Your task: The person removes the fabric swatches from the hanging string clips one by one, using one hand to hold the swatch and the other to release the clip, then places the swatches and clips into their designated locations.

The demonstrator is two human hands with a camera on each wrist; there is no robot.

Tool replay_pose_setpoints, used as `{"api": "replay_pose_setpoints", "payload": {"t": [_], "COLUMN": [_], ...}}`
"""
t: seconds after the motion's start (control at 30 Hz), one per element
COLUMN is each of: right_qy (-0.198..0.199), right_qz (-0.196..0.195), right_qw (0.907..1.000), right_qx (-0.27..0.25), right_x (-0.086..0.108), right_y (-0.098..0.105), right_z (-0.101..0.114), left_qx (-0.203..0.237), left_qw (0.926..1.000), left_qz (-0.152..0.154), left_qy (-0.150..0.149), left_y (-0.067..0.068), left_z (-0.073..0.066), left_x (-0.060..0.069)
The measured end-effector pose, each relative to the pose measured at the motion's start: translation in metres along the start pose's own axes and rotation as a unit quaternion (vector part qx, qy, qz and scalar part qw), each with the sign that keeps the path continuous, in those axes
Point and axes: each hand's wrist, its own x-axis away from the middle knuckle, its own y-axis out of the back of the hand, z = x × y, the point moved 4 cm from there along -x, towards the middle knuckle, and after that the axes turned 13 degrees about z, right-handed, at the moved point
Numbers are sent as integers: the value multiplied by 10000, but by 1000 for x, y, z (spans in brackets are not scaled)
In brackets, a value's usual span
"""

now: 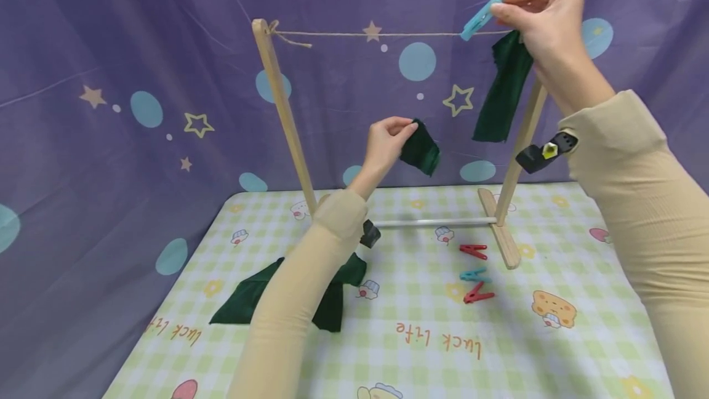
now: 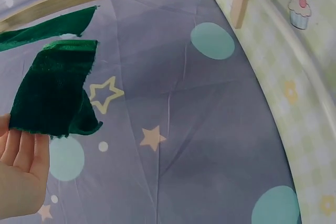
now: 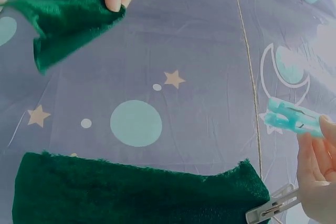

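My left hand (image 1: 386,149) pinches a small dark green velvet cloth (image 1: 421,148) by its edge, below the string and apart from it. In the left wrist view that cloth (image 2: 55,90) stands out beyond the fingertips. Up at the string (image 1: 343,34), my right hand (image 1: 554,20) holds a light blue clothespin (image 1: 480,17) between thumb and fingers. Another green velvet piece (image 1: 504,88) hangs at the string's right end. A whitish clothespin (image 3: 270,208) grips its top corner in the right wrist view.
The string runs between two wooden posts (image 1: 285,109), joined low down by a white rod (image 1: 432,222). On the checked tablecloth (image 1: 421,362) lie a red clothespin (image 1: 473,251), a blue one (image 1: 473,275) and another red one (image 1: 478,293). More green cloth (image 1: 329,306) lies left, partly behind my left arm.
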Motion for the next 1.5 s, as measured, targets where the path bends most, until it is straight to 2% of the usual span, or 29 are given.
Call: {"api": "replay_pose_setpoints", "payload": {"t": [0.43,0.67,1.03,1.2,1.5], "right_qy": [-48,-58,-513,-617,-760], "right_qz": [601,669,716,774,970], "right_qw": [9974,9972,9933,9899,9774], "right_qx": [398,337,749,1017,1718], "right_x": [21,28,41,47,61], "right_y": [0,3,14,18,20], "right_z": [-9,-19,-30,-35,-47], "left_qx": [-374,-362,-301,-369,-373], "left_qw": [9984,9985,9988,9983,9978], "left_qz": [346,316,308,312,385], "left_qy": [252,274,249,315,385], "left_y": [11,16,21,24,25], "left_z": [13,17,26,32,43], "left_x": [20,30,47,55,67]}}
